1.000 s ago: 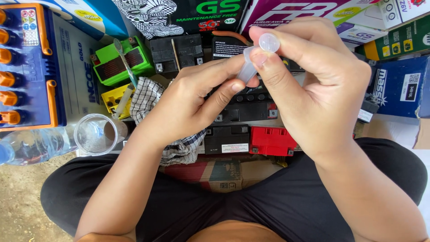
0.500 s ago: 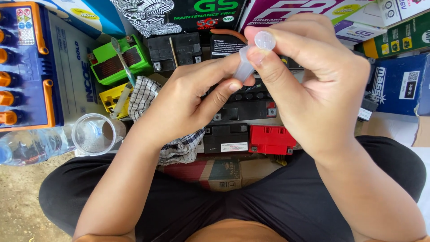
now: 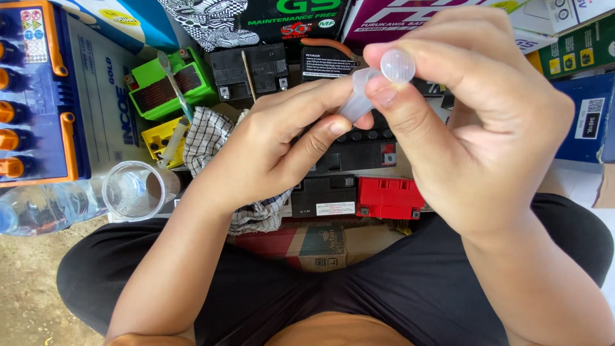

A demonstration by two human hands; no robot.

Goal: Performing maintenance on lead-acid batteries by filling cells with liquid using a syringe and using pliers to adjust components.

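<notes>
Both hands meet in front of me over a cluster of small batteries. My left hand (image 3: 269, 147) pinches the lower part of a small translucent plastic tube (image 3: 359, 96) between thumb and fingers. My right hand (image 3: 474, 128) grips the tube's upper end, thumb and forefinger around its round clear cap (image 3: 397, 65). Below the hands lie a black battery (image 3: 323, 195) and a red battery (image 3: 389, 195). A checked cloth (image 3: 208, 138) is partly hidden under my left wrist.
A large blue-and-white battery with orange caps (image 3: 45, 96) stands at left, a clear plastic cup (image 3: 133, 190) and water bottle (image 3: 45, 208) beside it. A green battery (image 3: 166, 83), a yellow one (image 3: 163, 141) and cartons (image 3: 282, 19) fill the back. A cardboard box (image 3: 320, 247) rests by my knees.
My right hand has risen slightly toward the camera and shifted right with the cap end of the tube. The left hand keeps its grip.
</notes>
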